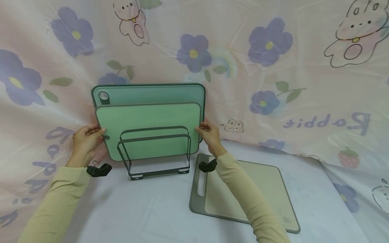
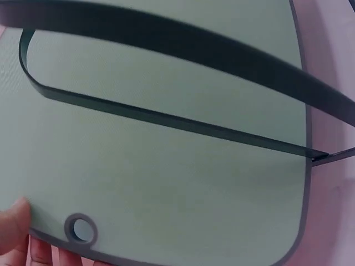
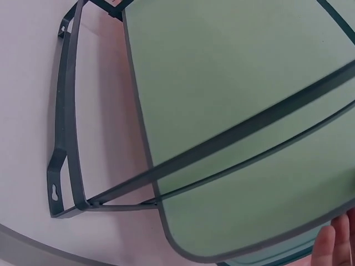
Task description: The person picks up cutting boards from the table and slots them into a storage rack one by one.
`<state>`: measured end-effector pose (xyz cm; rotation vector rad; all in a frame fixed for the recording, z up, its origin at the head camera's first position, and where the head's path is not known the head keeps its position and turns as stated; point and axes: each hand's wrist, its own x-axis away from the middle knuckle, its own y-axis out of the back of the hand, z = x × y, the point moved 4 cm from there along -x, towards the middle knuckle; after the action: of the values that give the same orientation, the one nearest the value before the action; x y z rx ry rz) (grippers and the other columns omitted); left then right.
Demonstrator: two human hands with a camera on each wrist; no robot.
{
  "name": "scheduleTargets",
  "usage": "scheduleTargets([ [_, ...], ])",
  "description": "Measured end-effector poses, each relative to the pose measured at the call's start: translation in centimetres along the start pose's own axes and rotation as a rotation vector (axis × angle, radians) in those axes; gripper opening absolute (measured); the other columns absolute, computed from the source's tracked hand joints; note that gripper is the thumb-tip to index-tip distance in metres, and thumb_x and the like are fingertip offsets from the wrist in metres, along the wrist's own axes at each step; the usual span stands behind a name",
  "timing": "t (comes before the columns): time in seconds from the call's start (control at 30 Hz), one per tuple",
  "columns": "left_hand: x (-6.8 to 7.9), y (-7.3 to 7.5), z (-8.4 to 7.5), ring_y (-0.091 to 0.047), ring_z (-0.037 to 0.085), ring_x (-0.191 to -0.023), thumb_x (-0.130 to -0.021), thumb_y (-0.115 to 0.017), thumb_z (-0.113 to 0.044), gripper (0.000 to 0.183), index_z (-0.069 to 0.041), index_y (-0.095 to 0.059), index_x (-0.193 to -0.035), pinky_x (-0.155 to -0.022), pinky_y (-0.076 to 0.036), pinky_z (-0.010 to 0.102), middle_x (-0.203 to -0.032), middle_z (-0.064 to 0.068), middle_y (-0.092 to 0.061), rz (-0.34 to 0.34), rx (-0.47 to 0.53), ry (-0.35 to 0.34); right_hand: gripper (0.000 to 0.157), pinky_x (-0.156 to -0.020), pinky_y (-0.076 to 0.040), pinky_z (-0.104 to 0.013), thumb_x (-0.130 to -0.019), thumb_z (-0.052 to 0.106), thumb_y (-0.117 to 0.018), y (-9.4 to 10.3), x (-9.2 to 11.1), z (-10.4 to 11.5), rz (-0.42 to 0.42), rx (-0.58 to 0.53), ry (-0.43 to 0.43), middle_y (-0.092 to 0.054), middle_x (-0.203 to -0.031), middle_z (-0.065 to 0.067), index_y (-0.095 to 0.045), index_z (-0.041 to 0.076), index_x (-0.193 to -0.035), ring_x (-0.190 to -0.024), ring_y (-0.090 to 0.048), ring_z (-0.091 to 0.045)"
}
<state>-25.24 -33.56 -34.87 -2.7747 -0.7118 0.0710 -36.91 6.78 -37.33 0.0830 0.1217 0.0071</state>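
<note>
Left hand (image 1: pixel 86 141) and right hand (image 1: pixel 210 135) pinching pale-green, grey-rimmed rectangular board (image 1: pixel 152 116); tilting could snag it on black metal rack (image 1: pixel 159 173) near rear edge of white bench (image 1: pixel 146 209)

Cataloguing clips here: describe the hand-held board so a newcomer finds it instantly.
On the white tabletop stands a dark wire rack. Partly seen through it is the pale green board, gripped at its sides by the left hand and right hand. Lighter green marks it off from the bluer board behind and the beige board lying flat.
</note>
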Motion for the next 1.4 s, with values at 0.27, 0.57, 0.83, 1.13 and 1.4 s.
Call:
scheduleTargets([
  [0.27, 0.4, -0.7, -0.3, -0.052, 0.006, -0.079, -0.087, -0.071, -0.002, 0.023, -0.008, -0.056, -0.104, -0.062, -0.048, 0.013, -0.091, -0.003, -0.054, -0.067, -0.038, 0.003, 0.028, -0.077, -0.048, -0.029, -0.09, 0.012, -0.071, 0.3, 0.1, 0.3, -0.011, -0.019, -0.008, -0.058, -0.101, -0.008, -0.062, 0.0, -0.114, -0.09, -0.054, -0.018],
  [0.57, 0.9, -1.4, -1.5, -0.053, 0.008, -0.066, -0.086, -0.075, -0.009, 0.022, -0.008, -0.058, -0.1, -0.051, -0.047, 0.016, -0.084, -0.002, -0.055, -0.114, 0.068, -0.027, 0.026, -0.092, -0.047, -0.045, -0.092, 0.013, -0.068, 1.0, 0.3, 1.1, 0.014, -0.09, -0.015, -0.056, -0.105, -0.008, -0.06, 0.0, -0.113, -0.097, -0.054, -0.02],
  [0.83, 2.1, -3.0, -2.4, -0.053, 0.009, -0.069, -0.092, -0.068, -0.017, 0.018, -0.008, -0.057, -0.103, -0.053, -0.047, 0.016, -0.086, -0.001, -0.054, -0.001, 0.011, -0.067, 0.036, -0.087, -0.048, -0.038, -0.094, 0.015, -0.065, 2.1, 1.0, 1.7, 0.031, -0.125, -0.016, -0.059, -0.111, -0.008, -0.057, -0.003, -0.124, -0.109, -0.053, -0.031],
  [1.13, 3.8, -5.9, -3.5, -0.046, 0.014, -0.08, -0.097, -0.061, -0.021, 0.021, -0.006, -0.053, -0.11, -0.065, -0.048, 0.017, -0.101, 0.006, -0.046, 0.196, -0.086, -0.109, 0.037, -0.086, -0.043, -0.035, -0.095, 0.02, -0.063, 4.3, 2.3, 3.3, 0.058, -0.092, -0.004, -0.06, -0.109, -0.005, -0.056, 0.0, -0.125, -0.108, -0.053, -0.028],
  [1.4, 6.9, -10.2, -4.6, -0.048, 0.016, -0.079, -0.098, -0.06, -0.022, 0.023, -0.003, -0.052, -0.108, -0.07, -0.048, 0.021, -0.098, 0.005, -0.05, 0.383, -0.07, -0.136, 0.031, -0.085, -0.037, -0.036, -0.096, 0.02, -0.062, 7.2, 4.0, 5.0, 0.119, -0.093, 0.05, -0.058, -0.104, -0.001, -0.056, 0.003, -0.12, -0.099, -0.051, -0.018],
])
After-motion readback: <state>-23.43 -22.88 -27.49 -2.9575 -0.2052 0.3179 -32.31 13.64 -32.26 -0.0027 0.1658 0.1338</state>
